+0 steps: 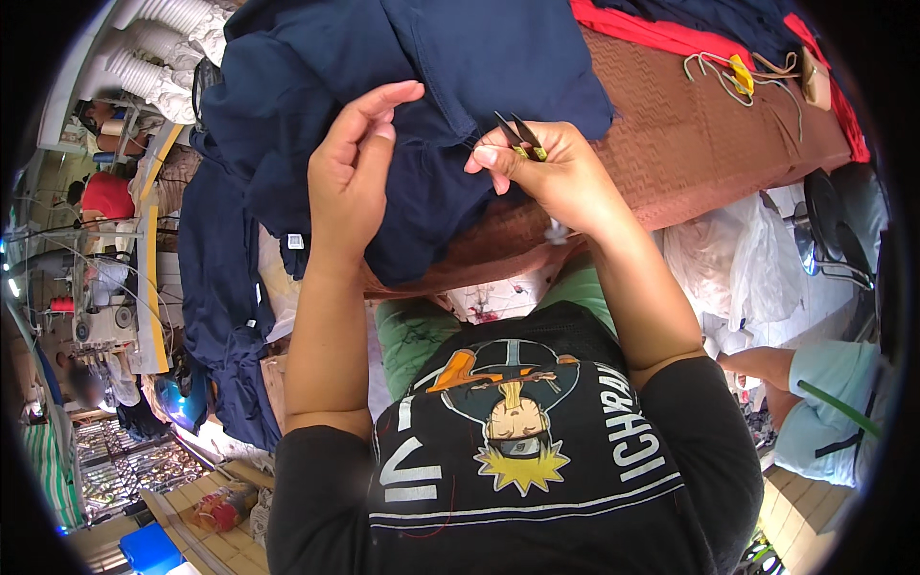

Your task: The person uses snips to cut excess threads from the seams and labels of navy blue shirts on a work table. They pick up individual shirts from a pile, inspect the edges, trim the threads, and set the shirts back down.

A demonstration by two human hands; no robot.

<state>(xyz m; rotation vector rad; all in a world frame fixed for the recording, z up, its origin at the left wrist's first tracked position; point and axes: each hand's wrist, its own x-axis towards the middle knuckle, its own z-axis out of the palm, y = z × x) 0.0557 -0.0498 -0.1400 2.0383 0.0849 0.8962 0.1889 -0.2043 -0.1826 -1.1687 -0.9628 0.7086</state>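
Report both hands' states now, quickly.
Left hand: open, fingers loosely curved, nothing visibly held.
Right hand: closed, holding black-bladed thread snips.

My Black Printed T-Shirt point(589, 431) and Green Legwear point(412, 331)

My short left sleeve point(316, 498) and right sleeve point(709, 441) are plain black. On the fabric at lower centre I wear a cartoon figure point(522, 470), upside down in the frame, with spiky yellow hair, dark headband and orange clothing. White lettering point(640, 436) flanks it; pale lines point(460, 517) run beneath. Dark marks pattern the green. My left hand point(353, 165) and right hand point(551, 171) are bare.
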